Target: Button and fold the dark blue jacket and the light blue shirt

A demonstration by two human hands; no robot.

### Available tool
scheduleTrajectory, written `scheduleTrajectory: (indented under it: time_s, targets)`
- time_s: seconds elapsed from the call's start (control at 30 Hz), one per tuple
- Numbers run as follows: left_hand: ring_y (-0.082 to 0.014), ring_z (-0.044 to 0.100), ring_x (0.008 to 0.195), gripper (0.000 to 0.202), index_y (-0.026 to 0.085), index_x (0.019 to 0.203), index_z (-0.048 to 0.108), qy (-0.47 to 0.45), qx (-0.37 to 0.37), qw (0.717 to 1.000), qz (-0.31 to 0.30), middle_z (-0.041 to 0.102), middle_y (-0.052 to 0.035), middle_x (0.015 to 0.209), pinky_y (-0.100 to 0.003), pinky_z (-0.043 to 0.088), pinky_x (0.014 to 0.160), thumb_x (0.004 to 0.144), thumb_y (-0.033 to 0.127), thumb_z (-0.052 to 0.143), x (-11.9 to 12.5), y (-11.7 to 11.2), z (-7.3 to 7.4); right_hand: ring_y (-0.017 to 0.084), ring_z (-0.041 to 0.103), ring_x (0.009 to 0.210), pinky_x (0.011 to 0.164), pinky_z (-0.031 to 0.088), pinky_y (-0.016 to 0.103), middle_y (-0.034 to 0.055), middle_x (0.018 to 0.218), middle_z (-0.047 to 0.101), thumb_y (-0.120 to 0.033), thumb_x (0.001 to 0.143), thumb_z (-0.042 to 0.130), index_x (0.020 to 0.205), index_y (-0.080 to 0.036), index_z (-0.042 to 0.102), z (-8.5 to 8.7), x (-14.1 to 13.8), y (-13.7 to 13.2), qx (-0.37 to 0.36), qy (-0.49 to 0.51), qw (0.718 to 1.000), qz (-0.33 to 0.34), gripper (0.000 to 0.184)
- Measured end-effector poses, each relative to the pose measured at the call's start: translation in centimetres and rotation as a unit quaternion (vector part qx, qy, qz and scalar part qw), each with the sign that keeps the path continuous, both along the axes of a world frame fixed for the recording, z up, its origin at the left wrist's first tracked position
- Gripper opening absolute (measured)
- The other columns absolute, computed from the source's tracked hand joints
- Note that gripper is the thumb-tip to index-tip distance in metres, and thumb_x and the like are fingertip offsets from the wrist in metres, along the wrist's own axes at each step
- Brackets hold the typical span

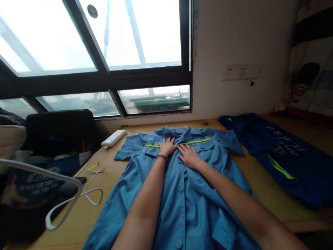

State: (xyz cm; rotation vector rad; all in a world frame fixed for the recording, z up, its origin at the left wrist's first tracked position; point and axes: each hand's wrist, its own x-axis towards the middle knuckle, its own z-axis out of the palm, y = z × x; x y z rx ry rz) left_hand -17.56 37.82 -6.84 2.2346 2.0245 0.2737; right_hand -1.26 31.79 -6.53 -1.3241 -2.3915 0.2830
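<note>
A blue short-sleeved work shirt [166, 194] lies front side up on the wooden table, its collar towards the window. Yellow-green reflective stripes cross its chest, and buttons run down the middle. My left hand [167, 147] rests flat on the upper chest, fingers spread, with a bracelet at the wrist. Close beside it, my right hand [189, 155] lies on the other side of the button line, fingers spread over the cloth. The right front panel is loose and folded in creases under my right forearm.
A dark blue garment [282, 149] with a yellow-green stripe lies at the right of the table [104, 184]. A white power bank [113, 138] with a white cable [95, 191] sits on the left. Behind are a window and a wall socket [241, 72].
</note>
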Motion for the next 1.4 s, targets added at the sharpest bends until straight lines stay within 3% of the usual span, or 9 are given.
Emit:
scheduleTrajectory:
  time_s: [0.1,0.23,0.4,0.6,0.83,1.0,1.17,1.3,1.4]
  targets:
    - [-0.0362,0.013,0.128,0.063,0.035,0.13,0.032,-0.004,0.023,0.999,0.023,0.024,-0.0034,0.142,-0.062,0.011,0.095,0.074,0.064,0.033,-0.8,0.8,0.1,0.031,0.02,0.127,0.099,0.016,0.055,0.0005,0.14,0.026,-0.053,0.083,0.031,0.134,-0.029,0.028,0.0,0.3,-1.4,-0.041,-0.029,0.999,-0.01,0.056]
    - [-0.0367,0.019,0.125,0.064,0.033,0.126,0.039,-0.007,0.058,0.998,0.035,0.031,-0.006,0.138,-0.06,0.014,0.094,0.073,0.068,0.032,-0.7,0.9,0.1,0.028,0.021,0.126,0.101,0.016,0.045,0.0053,0.14,0.027,-0.055,0.082,0.031,0.137,-0.018,0.021,-0.1,2.4,-2.9,-0.026,-0.038,0.996,-0.071,0.067]
    - [-0.0284,0.039,0.111,0.043,0.022,0.111,0.054,0.009,0.158,0.985,-0.063,0.051,-0.0115,0.117,-0.044,0.029,0.091,0.082,0.05,0.039,0.4,-0.7,0.1,0.028,0.02,0.125,0.101,0.014,0.043,0.0028,0.137,0.033,-0.051,0.083,0.031,0.13,-0.022,0.037,-0.4,2.8,-4.4,0.019,-0.065,0.989,-0.13,0.055]
    - [-0.0233,0.047,0.093,0.024,0.021,0.094,0.063,0.038,0.209,0.968,-0.132,0.056,-0.0086,0.098,-0.034,0.037,0.077,0.082,0.035,0.047,1.0,-2.2,0.6,0.029,0.044,0.103,0.081,0.035,0.039,0.0094,0.115,0.052,-0.041,0.077,0.047,0.101,-0.021,0.06,1.4,0.3,-1.6,-0.005,-0.027,0.976,-0.215,0.034]
    - [-0.0182,0.05,0.083,0.018,0.021,0.093,0.063,-0.038,0.205,0.965,-0.16,0.056,-0.0059,0.088,-0.027,0.039,0.071,0.08,0.027,0.052,0.6,-2.1,0.5,0.017,0.057,0.074,0.059,0.038,0.024,0.0004,0.08,0.064,-0.036,0.072,0.052,0.091,-0.024,0.061,0.8,0.3,2.6,-0.035,0.107,0.978,-0.176,0.024]
    - [-0.0157,0.052,0.076,0.013,0.017,0.087,0.06,-0.124,0.19,0.96,-0.166,0.058,-0.0041,0.085,-0.025,0.041,0.067,0.074,0.019,0.057,0.8,-2.2,0.4,0.017,0.057,0.072,0.063,0.041,0.025,0.0017,0.08,0.065,-0.03,0.07,0.052,0.088,-0.021,0.064,-0.7,1.0,4.2,-0.033,0.246,0.959,-0.135,0.023]
    - [-0.014,0.053,0.065,0.008,0.016,0.077,0.057,-0.192,0.186,0.955,-0.129,0.059,-0.0015,0.07,-0.024,0.04,0.061,0.07,0.014,0.058,1.3,-2.5,0.5,0.016,0.058,0.077,0.072,0.044,0.027,0.004,0.086,0.065,-0.021,0.067,0.048,0.096,-0.015,0.063,-0.9,1.1,5.3,-0.055,0.4,0.911,-0.081,0.033]
    - [-0.0133,0.055,0.06,0.004,0.016,0.069,0.058,-0.28,0.178,0.94,-0.083,0.06,-0.0014,0.064,-0.024,0.041,0.058,0.069,0.019,0.06,1.2,-2.4,0.5,0.017,0.059,0.082,0.078,0.044,0.028,0.0011,0.087,0.067,-0.019,0.068,0.045,0.089,-0.019,0.067,-0.5,1.2,5.1,-0.101,0.385,0.917,-0.02,0.031]
    - [-0.0137,0.057,0.057,0.009,0.015,0.066,0.058,-0.409,0.121,0.904,-0.041,0.06,-0.0017,0.06,-0.025,0.045,0.057,0.067,0.023,0.062,1.1,-2.1,0.6,0.018,0.058,0.085,0.08,0.043,0.029,-0.0013,0.086,0.067,-0.016,0.066,0.045,0.087,-0.023,0.069,0.2,1.0,4.8,-0.134,0.347,0.928,0.004,0.032]
